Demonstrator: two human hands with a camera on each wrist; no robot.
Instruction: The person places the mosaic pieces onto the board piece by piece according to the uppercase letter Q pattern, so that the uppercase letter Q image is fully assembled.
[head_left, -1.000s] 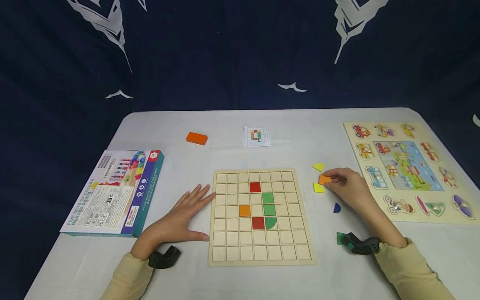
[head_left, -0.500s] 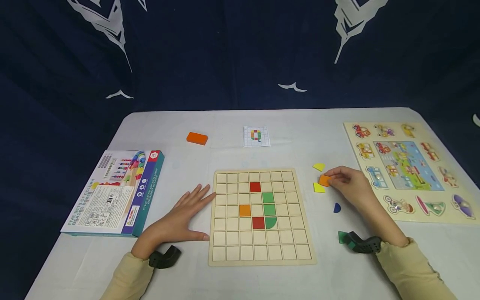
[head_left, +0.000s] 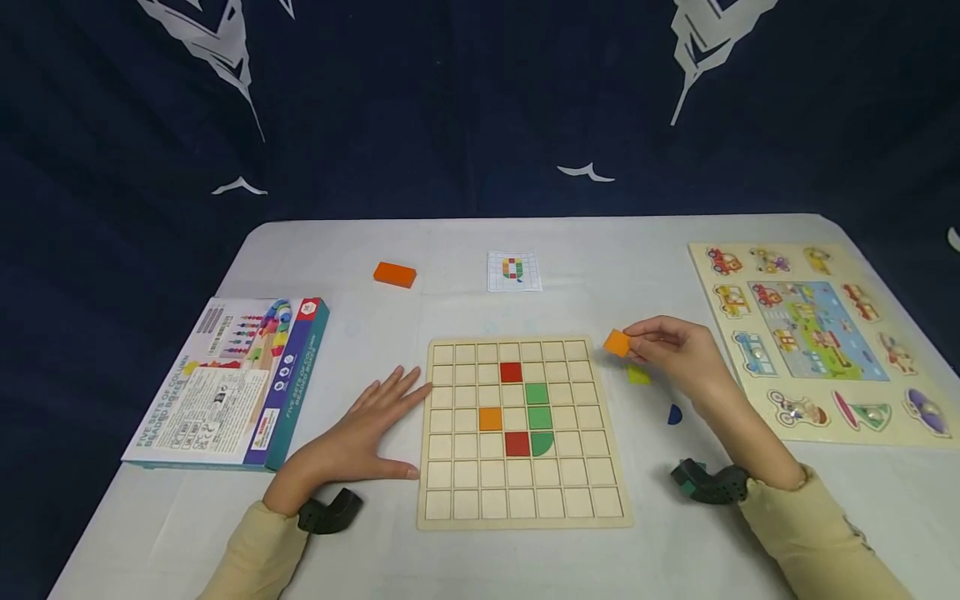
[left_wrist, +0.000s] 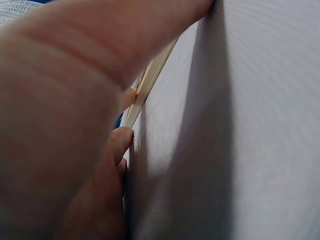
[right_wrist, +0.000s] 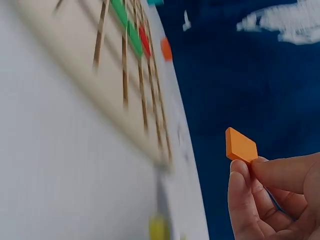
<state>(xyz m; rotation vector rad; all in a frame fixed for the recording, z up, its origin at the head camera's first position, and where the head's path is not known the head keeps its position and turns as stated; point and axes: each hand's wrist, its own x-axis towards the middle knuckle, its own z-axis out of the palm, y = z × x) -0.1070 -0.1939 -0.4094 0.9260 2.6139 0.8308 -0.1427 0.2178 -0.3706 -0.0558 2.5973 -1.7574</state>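
An orange square tile is pinched between the thumb and fingers of my right hand, held up off the table beside the board's upper right corner. The right wrist view shows the same orange tile at the fingertips. My left hand lies spread at the left edge of the wooden grid board, its index finger and thumb touching that edge. On the board sit two red tiles, one orange tile, two green squares and a green rounded piece.
Right of the board lie a yellow piece and a dark blue half-round piece. A pattern card and an orange block are behind it. A box stands left, a picture puzzle right.
My right hand has lifted the orange tile from among the yellow pieces and brought it left toward the board. The left hand stays where it was.
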